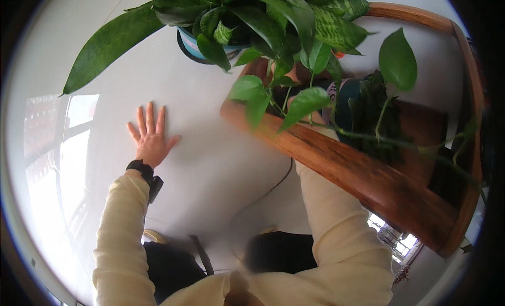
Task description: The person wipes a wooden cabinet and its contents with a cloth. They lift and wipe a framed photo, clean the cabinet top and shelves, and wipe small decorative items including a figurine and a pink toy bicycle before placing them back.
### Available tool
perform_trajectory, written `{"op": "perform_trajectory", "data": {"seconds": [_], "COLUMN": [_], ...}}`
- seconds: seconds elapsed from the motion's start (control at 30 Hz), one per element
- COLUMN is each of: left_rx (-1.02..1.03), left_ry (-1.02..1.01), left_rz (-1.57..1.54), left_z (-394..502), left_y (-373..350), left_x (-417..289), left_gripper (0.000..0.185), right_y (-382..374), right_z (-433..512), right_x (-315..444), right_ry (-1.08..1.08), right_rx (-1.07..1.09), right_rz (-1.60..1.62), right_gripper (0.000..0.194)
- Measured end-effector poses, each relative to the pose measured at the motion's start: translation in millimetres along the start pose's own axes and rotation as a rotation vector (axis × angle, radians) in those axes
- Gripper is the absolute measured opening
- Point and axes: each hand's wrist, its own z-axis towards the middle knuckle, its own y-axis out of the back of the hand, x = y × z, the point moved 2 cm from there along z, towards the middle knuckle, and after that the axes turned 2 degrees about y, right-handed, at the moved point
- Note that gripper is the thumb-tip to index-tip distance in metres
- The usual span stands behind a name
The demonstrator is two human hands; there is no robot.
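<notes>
My left hand (152,145) lies palm down on the glossy white tile floor (197,164), its fingers spread and nothing in them. My right arm passes beneath the thick front rail of a brown wooden furniture frame (355,176). Beyond that rail, leaves largely cover my right hand (292,74), so its fingers and any grip are hidden. Close to the right wrist, inside the frame, a dark teal pot (349,103) with a pale printed band lies near dark foliage (376,116). Heart-shaped vine leaves (305,107) hang across the rail in front of the hand.
A broad-leaved potted plant (252,18) in a light blue pot (191,45) stands at the top. Its long leaf (114,49) reaches leftward. A vine stem (367,136) crosses the frame. A dark thin cord (276,186) runs along the floor near my right sleeve.
</notes>
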Motion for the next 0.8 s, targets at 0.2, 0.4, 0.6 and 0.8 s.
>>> {"op": "perform_trajectory", "data": {"seconds": [0.2,0.4,0.6,0.8], "left_rx": [0.077,-0.059,-0.184,-0.176], "left_ry": [0.033,0.022,-0.013,0.015], "left_rz": [0.069,0.087,0.121,0.149], "left_z": [-1.0,1.6,2.6,3.8], "left_y": [4.3,-7.0,-19.0,-20.6], "left_x": [-4.4,-2.9,2.9,1.5], "left_gripper": [0.091,0.088,0.087,0.087], "right_y": [-33.6,10.9,96.2,63.0], "right_z": [-141.3,-218.2,-260.3,-238.7], "right_x": [7.5,-6.0,-79.5,-32.7], "right_ry": [-0.049,0.391,-0.46,-0.356], "right_rx": [0.027,0.323,-0.246,-0.381], "right_rz": [0.099,0.073,0.599,-0.268], "right_gripper": [0.04,0.036,0.033,0.033]}}
